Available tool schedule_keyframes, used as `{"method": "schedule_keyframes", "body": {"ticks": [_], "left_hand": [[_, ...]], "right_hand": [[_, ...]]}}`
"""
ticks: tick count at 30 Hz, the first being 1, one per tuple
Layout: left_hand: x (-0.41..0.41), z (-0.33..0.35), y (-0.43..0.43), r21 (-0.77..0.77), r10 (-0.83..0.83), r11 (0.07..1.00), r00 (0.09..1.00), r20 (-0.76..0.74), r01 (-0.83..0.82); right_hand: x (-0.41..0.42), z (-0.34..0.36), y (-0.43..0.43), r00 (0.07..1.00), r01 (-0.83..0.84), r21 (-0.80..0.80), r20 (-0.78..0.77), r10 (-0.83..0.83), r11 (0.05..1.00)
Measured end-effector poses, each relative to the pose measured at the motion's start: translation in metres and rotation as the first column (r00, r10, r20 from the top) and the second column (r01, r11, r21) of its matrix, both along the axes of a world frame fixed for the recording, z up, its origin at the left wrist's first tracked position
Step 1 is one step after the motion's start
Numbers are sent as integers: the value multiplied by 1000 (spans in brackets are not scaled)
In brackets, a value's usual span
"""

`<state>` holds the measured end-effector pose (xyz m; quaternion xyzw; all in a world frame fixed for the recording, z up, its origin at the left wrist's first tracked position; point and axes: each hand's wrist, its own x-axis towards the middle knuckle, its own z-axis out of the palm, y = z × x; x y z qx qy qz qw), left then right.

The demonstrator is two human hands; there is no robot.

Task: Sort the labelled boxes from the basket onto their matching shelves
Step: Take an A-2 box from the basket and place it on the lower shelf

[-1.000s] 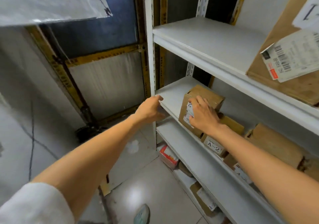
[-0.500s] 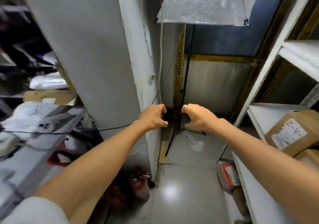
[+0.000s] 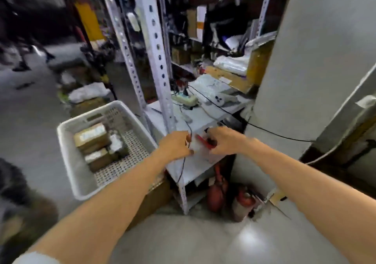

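Hands, two, ours, stretched out ahead. Our left hand [image 3: 175, 146] was loosely curled and held nothing. Our right hand [image 3: 226, 141] was curled the same way, with no grasp that we could make out through the blur.

Between the two lay a red-handled item [image 3: 203, 141] on a low grey shelf board [image 3: 195, 168]; we could not tell whether the right fingertips touched it. A perforated steel upright [image 3: 156, 60] rose just behind the left hand, and a black cable [image 3: 274, 134] trailed off to the right.

Left of the left forearm stood a white plastic basket [image 3: 71, 162], and inside it were labelled cardboard boxes [image 3: 91, 136], stacked toward its left side. Between our hands and the basket came the upright and the shelf corner.

Under the shelf board stood two red extinguishers [image 3: 218, 190]. A power strip [image 3: 186, 99] sat on the shelf farther back. A pale column [image 3: 305, 60] filled the right.
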<state>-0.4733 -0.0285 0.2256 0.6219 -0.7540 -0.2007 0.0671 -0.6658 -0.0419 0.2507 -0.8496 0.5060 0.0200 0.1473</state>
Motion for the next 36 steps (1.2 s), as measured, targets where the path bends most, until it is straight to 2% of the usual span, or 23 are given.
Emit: {"method": "schedule_keyframes", "body": {"ticks": [4, 9, 16, 22, 29, 36], "left_hand": [[116, 12, 31, -1, 203, 979, 979, 18, -203], [231, 15, 78, -14, 416, 909, 909, -4, -416], [331, 0, 92, 7, 560, 829, 829, 1, -560], [369, -17, 50, 31, 577, 816, 817, 3, -577], [426, -24, -39, 44, 624, 779, 780, 52, -626], [470, -32, -129, 62, 643, 761, 764, 60, -646]], "right_hand": [[123, 15, 1, 985, -169, 39, 36, 167, 985], [244, 10, 12, 939, -344, 33, 13, 344, 938], [340, -4, 4, 887, -459, 73, -17, 461, 886], [377, -20, -50, 889, -449, 100, -51, 456, 888], [440, -38, -150, 886, -462, 63, 6, 463, 884], [494, -46, -236, 858, -512, 122, 23, 513, 850]]}}
